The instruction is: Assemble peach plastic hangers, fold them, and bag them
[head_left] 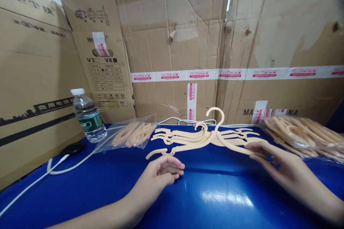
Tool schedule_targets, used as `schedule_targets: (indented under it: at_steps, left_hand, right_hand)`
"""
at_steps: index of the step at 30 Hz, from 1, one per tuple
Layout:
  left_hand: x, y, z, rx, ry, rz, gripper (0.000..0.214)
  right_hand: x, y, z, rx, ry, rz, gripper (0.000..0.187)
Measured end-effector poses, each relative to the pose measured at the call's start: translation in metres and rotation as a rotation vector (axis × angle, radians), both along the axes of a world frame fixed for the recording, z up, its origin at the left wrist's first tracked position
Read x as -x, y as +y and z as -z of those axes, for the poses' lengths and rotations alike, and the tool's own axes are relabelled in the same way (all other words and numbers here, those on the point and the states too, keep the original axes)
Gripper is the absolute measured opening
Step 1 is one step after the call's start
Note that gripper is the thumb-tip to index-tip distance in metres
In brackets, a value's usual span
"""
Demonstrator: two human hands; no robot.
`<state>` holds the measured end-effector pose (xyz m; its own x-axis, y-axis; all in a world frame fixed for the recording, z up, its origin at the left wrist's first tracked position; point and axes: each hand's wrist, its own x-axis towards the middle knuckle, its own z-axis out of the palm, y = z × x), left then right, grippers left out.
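Observation:
A cream plastic hanger point(204, 139) is held tilted just above the blue table point(209, 193), its hook pointing up. My right hand point(271, 159) pinches its right arm between thumb and fingers. Behind it lies a small stack of like hangers point(182, 134), flat on the table. My left hand point(161, 173) rests palm up and loosely curled near the hanger's left tip, holding nothing and not touching it.
A clear bag of hooks point(131, 134) lies at the left, a water bottle point(88, 116) beyond it. A plastic-wrapped bundle of hangers point(303, 136) sits at the right. White cables point(61, 166) cross the left table. Cardboard boxes point(188, 43) wall the back and left.

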<state>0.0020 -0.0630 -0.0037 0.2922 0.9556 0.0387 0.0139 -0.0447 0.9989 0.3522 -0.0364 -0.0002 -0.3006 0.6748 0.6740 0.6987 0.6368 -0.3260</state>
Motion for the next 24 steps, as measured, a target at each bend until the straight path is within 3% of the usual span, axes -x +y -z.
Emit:
schedule_targets:
  at_steps: [4,10,16,20,24]
  left_hand:
    - [-0.001,-0.001,0.005,0.065,-0.071,-0.157,0.043]
    - [-0.008,-0.009,-0.012,0.125,-0.15,-0.295,0.045]
    - [-0.009,-0.013,-0.008,-0.107,0.101,-0.158,0.065]
    - [-0.009,-0.021,-0.011,-0.244,0.294,-0.013,0.047]
    - [-0.007,-0.021,-0.015,-0.256,0.348,-0.009,0.031]
  right_hand:
    - [-0.001,-0.009,-0.002,-0.067,0.018,0.02,0.022]
    - [0.004,-0.017,-0.004,-0.041,0.002,0.016,0.02]
    - [0.011,-0.025,-0.001,-0.056,-0.128,-0.067,0.019]
    - [0.016,-0.032,-0.002,-0.022,-0.146,-0.107,0.02]
    - [0.019,-0.034,-0.005,-0.016,-0.186,-0.118,0.027]
